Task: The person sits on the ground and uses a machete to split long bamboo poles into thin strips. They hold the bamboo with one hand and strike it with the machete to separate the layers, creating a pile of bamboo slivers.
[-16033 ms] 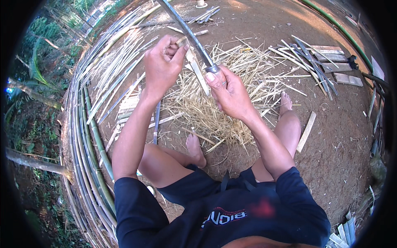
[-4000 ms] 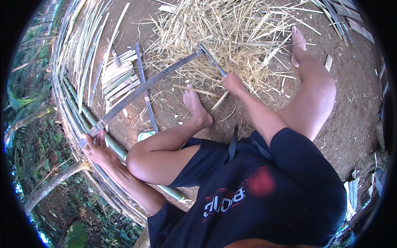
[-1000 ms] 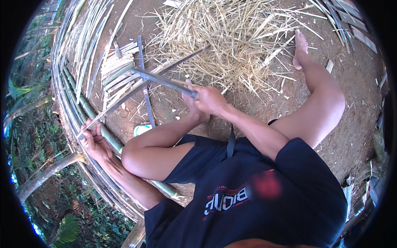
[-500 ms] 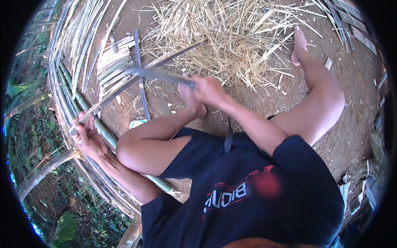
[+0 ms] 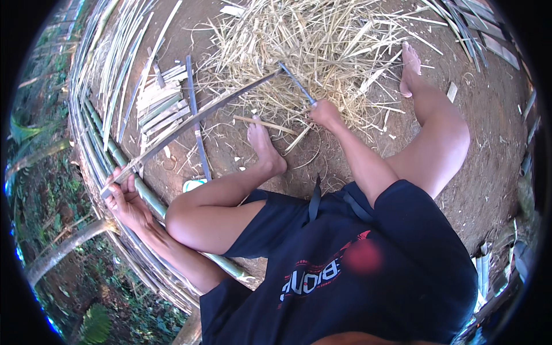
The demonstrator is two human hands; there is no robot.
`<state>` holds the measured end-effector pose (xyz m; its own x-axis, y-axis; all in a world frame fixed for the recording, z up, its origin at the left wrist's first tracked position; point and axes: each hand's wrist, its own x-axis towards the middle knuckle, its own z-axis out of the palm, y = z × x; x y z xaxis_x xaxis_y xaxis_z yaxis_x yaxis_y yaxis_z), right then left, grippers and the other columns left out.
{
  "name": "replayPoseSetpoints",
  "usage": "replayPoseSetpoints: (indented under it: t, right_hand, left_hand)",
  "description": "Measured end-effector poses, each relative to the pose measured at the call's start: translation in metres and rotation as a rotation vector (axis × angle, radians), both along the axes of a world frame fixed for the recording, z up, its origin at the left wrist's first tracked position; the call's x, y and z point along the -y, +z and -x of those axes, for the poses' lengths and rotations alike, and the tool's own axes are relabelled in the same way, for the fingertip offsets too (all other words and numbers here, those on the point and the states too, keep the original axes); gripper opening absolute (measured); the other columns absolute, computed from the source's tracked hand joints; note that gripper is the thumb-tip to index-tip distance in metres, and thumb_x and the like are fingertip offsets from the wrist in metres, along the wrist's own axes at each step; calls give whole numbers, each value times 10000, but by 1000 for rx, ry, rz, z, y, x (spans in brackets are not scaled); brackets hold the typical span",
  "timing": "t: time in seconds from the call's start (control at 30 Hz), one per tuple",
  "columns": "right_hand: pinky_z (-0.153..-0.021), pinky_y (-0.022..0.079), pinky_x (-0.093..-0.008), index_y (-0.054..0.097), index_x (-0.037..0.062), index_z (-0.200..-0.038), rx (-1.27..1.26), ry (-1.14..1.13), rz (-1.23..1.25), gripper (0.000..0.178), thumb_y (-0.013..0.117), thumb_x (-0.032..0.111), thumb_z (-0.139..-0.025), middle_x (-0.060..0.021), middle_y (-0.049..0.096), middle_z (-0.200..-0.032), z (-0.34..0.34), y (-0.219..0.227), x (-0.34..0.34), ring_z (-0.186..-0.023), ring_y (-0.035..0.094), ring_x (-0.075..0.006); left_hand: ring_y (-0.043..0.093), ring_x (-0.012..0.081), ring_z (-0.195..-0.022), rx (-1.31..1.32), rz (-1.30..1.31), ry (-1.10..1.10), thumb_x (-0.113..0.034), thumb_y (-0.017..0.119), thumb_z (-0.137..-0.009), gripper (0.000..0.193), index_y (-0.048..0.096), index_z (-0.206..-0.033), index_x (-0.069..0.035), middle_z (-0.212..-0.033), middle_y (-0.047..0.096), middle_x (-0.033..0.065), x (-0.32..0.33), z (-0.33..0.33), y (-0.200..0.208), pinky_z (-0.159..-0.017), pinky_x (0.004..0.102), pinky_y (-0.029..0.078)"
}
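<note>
My left hand is closed around the near end of a long, flat bamboo strip. The strip slants away to the right, its far end over a heap of pale shavings. In my right hand is the handle of a knife. Its narrow blade points away and to the left, and its tip meets or overlaps the strip's far end; contact is unclear. A pale sliver shows by my left foot.
Short split pieces are stacked left of the heap, beside a dark strip on the dirt. Long thin strips and green bamboo poles line the left edge, with plants beyond. More slats lie far right.
The knife has moved from the strip's middle out to its far end, my right hand shifting right and slightly away. A pale sliver now shows near my left foot. My left hand keeps its grip.
</note>
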<state>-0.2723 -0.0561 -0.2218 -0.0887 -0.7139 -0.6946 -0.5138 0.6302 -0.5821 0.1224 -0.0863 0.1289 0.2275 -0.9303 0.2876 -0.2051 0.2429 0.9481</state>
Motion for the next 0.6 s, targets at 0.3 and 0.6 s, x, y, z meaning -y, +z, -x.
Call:
replayPoseSetpoints:
  t: [0.3, 0.6]
  right_hand:
    - [-526, 516, -384, 694, 0, -928, 152, -298, -30, 239, 581, 204, -875, -171, 678, -740, -4, -12, -13, -597, 664, -255]
    - [-522, 475, -352, 658, 14, -987, 452, 46, 351, 206, 597, 150, -845, -144, 649, -664, -86, 166, -27, -510, 589, -200]
  left_hand:
    - [572, 237, -775, -231, 81, 41, -324, 612, -933, 317, 591, -834, -23, -777, 602, 91, -7, 39, 13, -752, 432, 491]
    - [605, 304, -953, -525, 199, -49, -436, 535, -955, 394, 657, -905, -66, -840, 658, 109, -9, 81, 22, -921, 497, 466]
